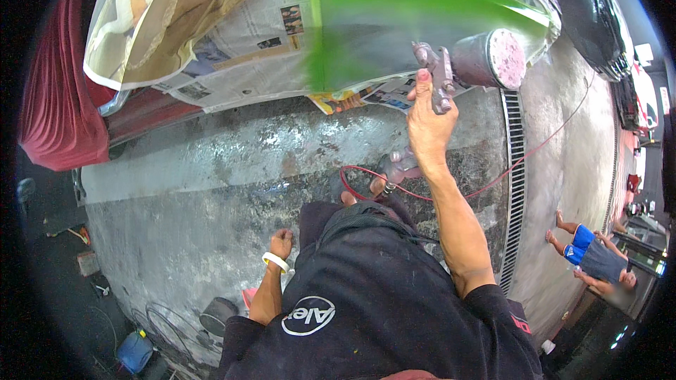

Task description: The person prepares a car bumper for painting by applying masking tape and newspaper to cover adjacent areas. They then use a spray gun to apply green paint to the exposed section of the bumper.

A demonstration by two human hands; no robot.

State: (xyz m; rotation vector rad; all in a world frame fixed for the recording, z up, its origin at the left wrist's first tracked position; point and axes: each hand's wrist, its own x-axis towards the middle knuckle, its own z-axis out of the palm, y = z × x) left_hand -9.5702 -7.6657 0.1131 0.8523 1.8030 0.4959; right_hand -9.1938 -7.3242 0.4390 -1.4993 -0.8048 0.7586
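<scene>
**Overspray and runs on the green panel are your main risks**

Your metal spray gun with its grey side cup (pixel 468 63) sits up in your right hand (pixel 426 127), fingers wrapped tight round the grip, nozzle aimed at the curved car body panel coated in wet bright green paint (pixel 394 21). The gun hangs just in front of the panel's lower edge. Held that near on one spot, the wet coat could sag and run; a tilted wrist would likely lay the colour unevenly.

The sheets of newspaper masking (pixel 239 49) taped beside the green area are already tinted at their edge. If a sheet lifts or the fan drifts left, paint can reach the dark red bodywork (pixel 56 98) behind it.

The thin red air hose (pixel 493 183) loops from the gun across the stained concrete floor (pixel 211 190) near your knees. A snag there could jerk the gun mid-pass, or swing the hose into wet paint.

Your left hand (pixel 282 243), wearing a white wristband, hangs low by your thigh, loosely curled and holding nothing, so nothing steadies the hose.

A person in blue shorts (pixel 591 253) stands well apart on the right, downwind of any drifting mist.
</scene>
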